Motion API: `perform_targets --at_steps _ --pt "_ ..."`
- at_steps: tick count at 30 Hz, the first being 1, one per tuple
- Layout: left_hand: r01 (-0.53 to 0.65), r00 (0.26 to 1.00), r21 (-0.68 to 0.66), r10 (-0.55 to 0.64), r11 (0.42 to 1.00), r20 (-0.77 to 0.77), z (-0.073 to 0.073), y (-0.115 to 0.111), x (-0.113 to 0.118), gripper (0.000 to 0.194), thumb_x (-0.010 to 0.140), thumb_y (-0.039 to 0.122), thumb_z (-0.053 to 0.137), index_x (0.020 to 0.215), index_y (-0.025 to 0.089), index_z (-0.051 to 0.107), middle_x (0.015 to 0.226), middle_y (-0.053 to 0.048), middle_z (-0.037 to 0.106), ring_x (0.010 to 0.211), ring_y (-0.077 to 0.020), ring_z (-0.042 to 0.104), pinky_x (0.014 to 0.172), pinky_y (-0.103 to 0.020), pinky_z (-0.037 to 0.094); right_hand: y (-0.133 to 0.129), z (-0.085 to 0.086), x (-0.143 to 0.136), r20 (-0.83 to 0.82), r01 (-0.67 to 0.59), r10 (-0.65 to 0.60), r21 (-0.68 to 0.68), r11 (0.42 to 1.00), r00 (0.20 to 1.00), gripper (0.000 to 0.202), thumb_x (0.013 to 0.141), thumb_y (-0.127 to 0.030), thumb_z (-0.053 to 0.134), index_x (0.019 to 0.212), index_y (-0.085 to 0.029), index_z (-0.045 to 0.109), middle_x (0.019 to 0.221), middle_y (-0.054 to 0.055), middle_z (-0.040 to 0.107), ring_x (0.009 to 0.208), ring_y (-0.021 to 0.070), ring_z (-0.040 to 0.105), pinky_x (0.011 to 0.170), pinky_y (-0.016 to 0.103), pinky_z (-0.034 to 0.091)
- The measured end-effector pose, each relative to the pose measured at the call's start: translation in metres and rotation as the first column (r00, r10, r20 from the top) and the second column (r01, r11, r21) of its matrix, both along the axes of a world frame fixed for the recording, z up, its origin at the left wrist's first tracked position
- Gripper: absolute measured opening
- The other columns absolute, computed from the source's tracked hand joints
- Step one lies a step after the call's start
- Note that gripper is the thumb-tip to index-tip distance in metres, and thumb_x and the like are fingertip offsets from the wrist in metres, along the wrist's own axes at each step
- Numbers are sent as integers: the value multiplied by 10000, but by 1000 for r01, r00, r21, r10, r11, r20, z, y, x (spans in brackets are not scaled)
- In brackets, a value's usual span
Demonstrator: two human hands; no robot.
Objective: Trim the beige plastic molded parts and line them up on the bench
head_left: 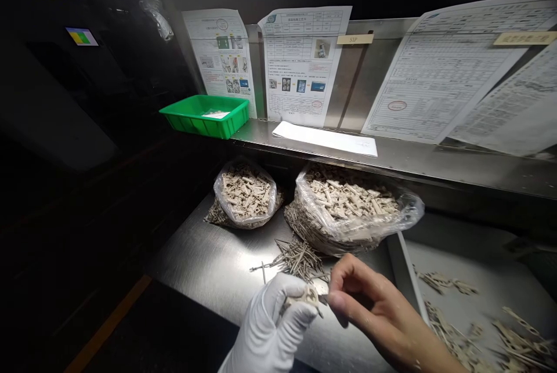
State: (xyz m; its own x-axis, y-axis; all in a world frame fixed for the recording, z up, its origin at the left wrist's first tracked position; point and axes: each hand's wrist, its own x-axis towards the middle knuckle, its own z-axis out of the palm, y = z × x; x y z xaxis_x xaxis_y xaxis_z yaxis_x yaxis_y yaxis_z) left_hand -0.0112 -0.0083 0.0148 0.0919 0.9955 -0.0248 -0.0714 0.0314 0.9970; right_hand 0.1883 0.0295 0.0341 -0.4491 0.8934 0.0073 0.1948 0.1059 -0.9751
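Beige, open-ended small part (pixel 310 295) pinched in white-gloved left hand (pixel 272 323), just in front of tangled heap of thin grey rods (pixel 298 259).
Dark, narrow sliver (pixel 323 299) gripped beside it between thumb and forefinger of bare right hand (pixel 378 309), front-right of heap; could skid off if pushed askew, or fall if pinched loosely.

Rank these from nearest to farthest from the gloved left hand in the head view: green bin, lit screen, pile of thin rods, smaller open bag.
1. Pile of thin rods, just beyond the left hand.
2. Smaller open bag, beyond the rods, leftward.
3. Green bin, left on the shelf.
4. Lit screen, far left background.
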Motion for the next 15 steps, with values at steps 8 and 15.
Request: perform_targets --at_steps 8,15 --pt "29 1000 -61 -29 998 5 7 1 -2 462 944 664 625 866 210 645 739 35 503 687 -132 443 686 -285 374 6 1 8 40 -20 16 101 995 999 255 1013 -433 660 877 -219 636 743 -18 669 678 122 622 620 212 463" --pt "63 998 -66 -61 996 20 4 -1 -4 421 966 621 624 864 214 651 795 22 555 742 -148 502 740 -308 378 15 10 11 145 -104 74 212 972 987 220 1007 -392 679 878 -213 668 778 -12 709 696 116 642 632 203 475"
